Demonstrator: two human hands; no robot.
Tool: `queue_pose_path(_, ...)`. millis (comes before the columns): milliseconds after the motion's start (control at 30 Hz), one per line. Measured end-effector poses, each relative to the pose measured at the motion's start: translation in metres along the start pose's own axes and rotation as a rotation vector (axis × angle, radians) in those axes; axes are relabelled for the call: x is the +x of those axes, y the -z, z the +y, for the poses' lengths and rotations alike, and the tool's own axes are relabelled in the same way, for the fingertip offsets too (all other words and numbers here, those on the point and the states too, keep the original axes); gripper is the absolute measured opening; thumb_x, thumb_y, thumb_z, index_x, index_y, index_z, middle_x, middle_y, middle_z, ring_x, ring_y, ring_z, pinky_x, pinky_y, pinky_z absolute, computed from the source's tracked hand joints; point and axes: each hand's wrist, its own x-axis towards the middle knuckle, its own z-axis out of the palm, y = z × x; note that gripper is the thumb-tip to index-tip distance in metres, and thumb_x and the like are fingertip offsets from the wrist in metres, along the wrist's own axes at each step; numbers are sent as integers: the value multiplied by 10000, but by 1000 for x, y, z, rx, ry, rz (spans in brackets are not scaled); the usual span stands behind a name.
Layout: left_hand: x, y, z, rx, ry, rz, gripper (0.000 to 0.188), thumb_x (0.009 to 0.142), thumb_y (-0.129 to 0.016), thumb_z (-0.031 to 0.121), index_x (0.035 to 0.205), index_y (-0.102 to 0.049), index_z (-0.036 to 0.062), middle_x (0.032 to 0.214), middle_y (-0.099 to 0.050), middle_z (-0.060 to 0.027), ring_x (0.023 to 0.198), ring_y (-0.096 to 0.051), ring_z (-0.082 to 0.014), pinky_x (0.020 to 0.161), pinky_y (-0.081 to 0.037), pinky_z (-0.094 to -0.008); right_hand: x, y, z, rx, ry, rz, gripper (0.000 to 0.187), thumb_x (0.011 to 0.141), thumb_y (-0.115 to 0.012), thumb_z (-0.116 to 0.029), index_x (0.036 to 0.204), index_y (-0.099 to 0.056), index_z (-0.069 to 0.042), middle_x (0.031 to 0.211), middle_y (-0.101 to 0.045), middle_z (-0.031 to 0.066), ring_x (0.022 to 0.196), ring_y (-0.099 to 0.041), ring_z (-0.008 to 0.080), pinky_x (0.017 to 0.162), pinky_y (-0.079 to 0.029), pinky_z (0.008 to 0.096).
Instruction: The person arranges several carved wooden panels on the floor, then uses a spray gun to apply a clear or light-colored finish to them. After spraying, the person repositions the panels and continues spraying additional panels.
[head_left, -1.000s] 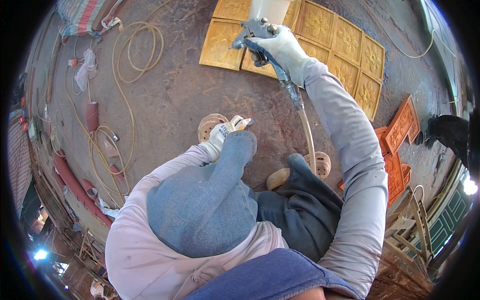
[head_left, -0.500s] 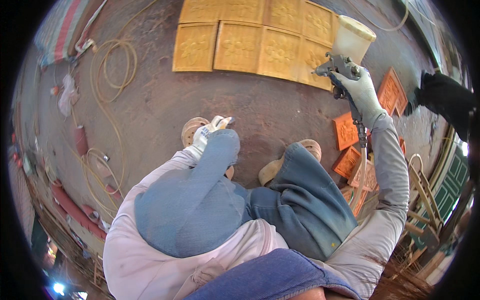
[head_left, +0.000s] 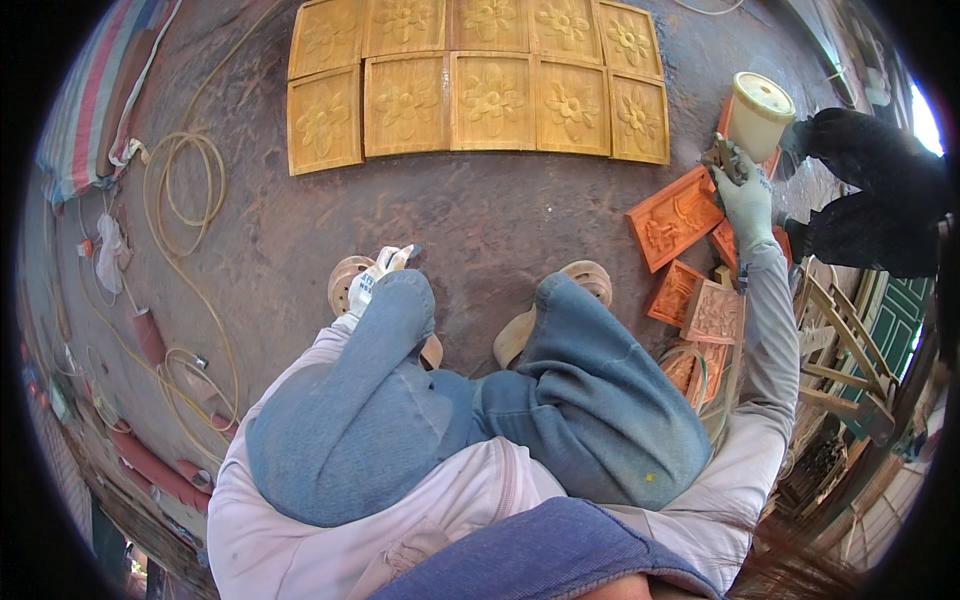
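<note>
I am squatting over a dark concrete floor. My right hand [head_left: 745, 200], in a pale glove, grips a spray gun [head_left: 752, 125] with a cream cup on top, held out to the right above an orange carved wooden panel [head_left: 675, 218]. More orange carved panels [head_left: 700, 305] lie below it by my right knee. My left hand [head_left: 378, 275], in a white glove, rests on my left knee with fingers curled, and I cannot see anything in it. Several yellow carved flower panels [head_left: 470, 90] lie in rows on the floor ahead.
A coiled yellowish hose [head_left: 185, 200] loops over the floor at the left, beside a striped cloth [head_left: 95, 100]. Another person in dark clothes [head_left: 870, 195] crouches at the right. Wooden frames [head_left: 845, 340] are stacked at the right edge. Red pipes [head_left: 150, 465] lie at the lower left.
My right hand has swung the spray gun from over the yellow panels rightward to above the orange panels. My view turned along with it. The left hand stayed on my knee.
</note>
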Motion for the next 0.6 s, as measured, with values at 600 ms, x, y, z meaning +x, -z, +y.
queue_pose_path(600, 126, 147, 220, -2013, 155, -467, 522, 1047, -371, 478, 1346, -525, 78, 1225, -631, -138, 1079, -643, -234, 935, -532, -375, -47, -72, -193, 907, -87, -425, 364, 886, -756, -180, 1189, -654, -7, 1022, -696, 14, 889, -620, 73, 768, -508, 236)
